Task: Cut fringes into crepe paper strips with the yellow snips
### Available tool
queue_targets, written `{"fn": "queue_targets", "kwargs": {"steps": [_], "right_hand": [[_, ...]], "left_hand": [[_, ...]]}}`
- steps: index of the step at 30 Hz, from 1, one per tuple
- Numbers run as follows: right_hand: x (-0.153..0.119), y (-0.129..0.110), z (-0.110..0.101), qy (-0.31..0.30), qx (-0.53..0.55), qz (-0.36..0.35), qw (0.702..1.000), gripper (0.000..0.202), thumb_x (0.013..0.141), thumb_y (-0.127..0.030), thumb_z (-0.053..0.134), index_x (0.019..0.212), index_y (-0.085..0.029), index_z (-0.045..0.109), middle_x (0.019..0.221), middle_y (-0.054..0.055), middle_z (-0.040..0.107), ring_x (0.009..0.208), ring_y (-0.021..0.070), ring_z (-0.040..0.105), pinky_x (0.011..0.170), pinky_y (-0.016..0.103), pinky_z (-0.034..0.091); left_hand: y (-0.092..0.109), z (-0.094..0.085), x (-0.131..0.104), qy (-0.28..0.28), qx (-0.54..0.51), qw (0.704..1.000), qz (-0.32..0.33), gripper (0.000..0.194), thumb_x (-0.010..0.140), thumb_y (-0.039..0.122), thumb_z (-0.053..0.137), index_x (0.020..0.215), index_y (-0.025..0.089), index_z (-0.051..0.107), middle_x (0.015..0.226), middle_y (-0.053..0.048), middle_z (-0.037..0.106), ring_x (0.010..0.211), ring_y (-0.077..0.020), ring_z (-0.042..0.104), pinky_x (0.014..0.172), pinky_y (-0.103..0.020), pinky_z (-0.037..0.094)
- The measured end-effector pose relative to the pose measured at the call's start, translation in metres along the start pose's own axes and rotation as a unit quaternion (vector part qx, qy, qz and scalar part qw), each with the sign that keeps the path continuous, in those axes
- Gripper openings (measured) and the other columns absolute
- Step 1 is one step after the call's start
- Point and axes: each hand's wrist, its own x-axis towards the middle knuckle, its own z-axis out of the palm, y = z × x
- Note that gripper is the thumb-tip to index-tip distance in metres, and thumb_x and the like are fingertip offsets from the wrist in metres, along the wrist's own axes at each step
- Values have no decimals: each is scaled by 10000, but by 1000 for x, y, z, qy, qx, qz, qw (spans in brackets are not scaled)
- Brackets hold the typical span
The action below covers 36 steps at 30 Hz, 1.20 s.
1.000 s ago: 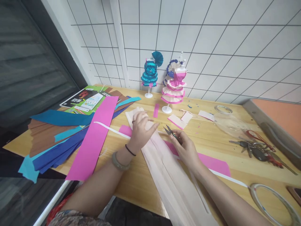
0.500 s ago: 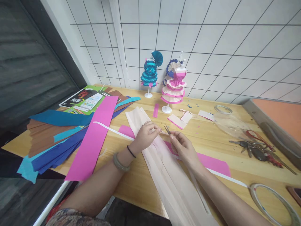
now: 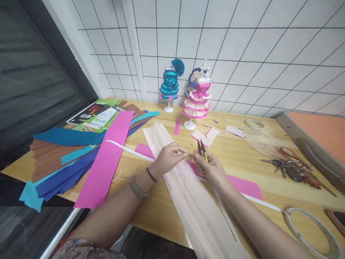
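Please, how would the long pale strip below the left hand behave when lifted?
The pale strip would probably be floppy, since soft creases run along it. It is likely light, as it looks thin. Lifted by one end, its long shape may sag.

Wearing thin black band (image 3: pixel 151 175) round left wrist (image 3: pixel 147 181); nearer elbow, thick rounded bangle (image 3: pixel 138 187), muted grey-green, smooth-looking. Farther up, loose fabric sleeve (image 3: pixel 86 249), busy print, floral-looking, mixing brownish, grey and pale tones.
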Motion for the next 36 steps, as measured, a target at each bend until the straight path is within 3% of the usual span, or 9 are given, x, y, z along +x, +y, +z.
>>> {"fn": "queue_targets", "kwargs": {"steps": [10,15,19,22,24,27,30,33,36], "right_hand": [[3,6,-2,22,-9,-14,1000,405,660,-440,663,933,-215,465,565,-63,483,361,39,243,367,205,173],[14,-3,-21,131,-141,-102,976,331,697,-424,611,907,-192,505,688,-11,532,448,68,366,411,208,296],[24,-4,-41,184,-322,-106,923,282,689,-366,595,905,-188,562,711,5,551,493,101,423,442,224,327],[25,2,-43,151,-373,-85,911,304,704,-365,571,951,-189,560,616,-18,526,478,120,441,459,237,344],[23,6,-39,117,-395,-96,906,294,724,-386,552,947,-195,556,611,-18,536,493,133,463,489,247,363],[20,11,-34,82,-448,-102,884,265,757,-404,516,931,-206,552,711,14,601,581,164,526,555,269,386],[21,12,-33,84,-504,-90,855,222,770,-366,499,916,-206,550,822,48,637,717,203,573,617,284,393],[23,12,-34,84,-533,-79,838,200,781,-311,471,934,-205,543,838,57,652,750,214,584,633,288,390],[24,13,-35,75,-531,-74,841,196,782,-298,461,937,-206,540,814,52,653,715,205,586,629,286,386]], "left_hand": [[11,6,-5,-80,24,994,72,204,827,247,500,894,202,688,866,-67,621,880,-168,539,817,-287,414],[3,-4,1,-4,66,996,65,235,837,310,481,832,181,677,804,-63,619,809,-162,547,749,-277,417],[-8,-22,11,133,127,983,5,291,796,392,519,642,165,616,685,-26,595,682,-137,531,658,-251,401],[-18,-42,17,205,184,958,-78,400,815,471,440,610,170,606,644,-21,594,646,-140,539,642,-255,399],[-25,-55,20,231,240,935,-122,383,824,468,409,747,176,646,763,-48,637,744,-171,569,709,-279,410],[-36,-70,21,236,356,884,-190,430,758,441,510,1084,167,574,1005,-119,623,960,-257,550,856,-365,380],[-44,-75,19,202,424,847,-247,619,709,455,558,1221,123,456,1082,-196,587,1050,-339,511,883,-441,357],[-47,-73,18,174,440,843,-256,640,708,395,570,1262,122,404,1099,-210,582,1060,-360,511,881,-457,357],[-48,-71,19,158,416,863,-241,582,700,244,575,1255,155,423,1067,-178,611,1048,-350,529,890,-455,351]]}}
